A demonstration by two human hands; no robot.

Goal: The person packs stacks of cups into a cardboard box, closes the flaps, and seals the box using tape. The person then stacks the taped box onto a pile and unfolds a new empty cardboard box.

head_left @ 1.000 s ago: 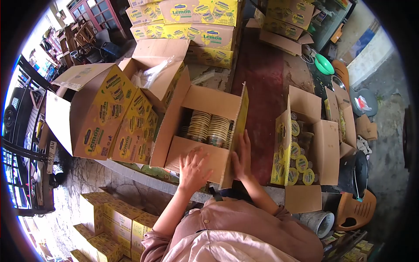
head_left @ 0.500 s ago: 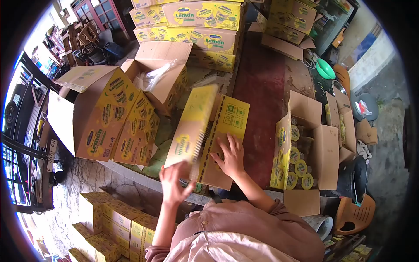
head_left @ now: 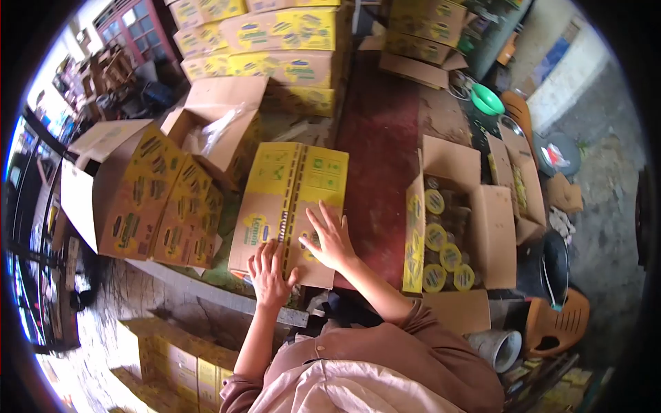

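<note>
A yellow and brown lemon-print carton (head_left: 265, 186) lies in front of me with both top flaps folded down. A narrow dark seam runs between the flaps, and a bit of the inside shows through it. My left hand (head_left: 270, 274) rests flat on the near part of the left flap, fingers stretched out. On the right flap lies my right hand (head_left: 330, 239), palm down with its fingers spread. Neither hand grips anything. What the carton holds is hidden.
At right stands an open carton (head_left: 497, 237) of lidded cups (head_left: 449, 256). Left are an open carton (head_left: 227, 148) with clear plastic and lemon-print cartons (head_left: 134, 199). More cartons (head_left: 279, 34) are stacked behind. A green bowl (head_left: 487, 100) and an orange chair (head_left: 561, 323) are at right.
The raised left flap has come down flat beside the right one. My left hand has moved onto it with fingers outstretched; my right hand stays on the right flap. The view has shifted.
</note>
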